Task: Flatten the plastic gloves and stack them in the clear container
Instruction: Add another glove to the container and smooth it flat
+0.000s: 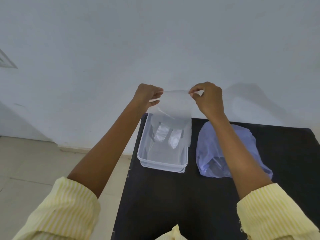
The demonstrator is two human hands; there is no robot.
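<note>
A black table [173,205] carries everything here. A clear container [161,163] stands on it near its far left corner, one long side running along the table's left edge. Just to the right of the container, apart from it, a pale blue plastic bag [213,153] lies crumpled on the black top. Nearer than the container, the surface is bare. Left of the container, beyond the table's edge, lies a pale tiled floor [34,161].
</note>
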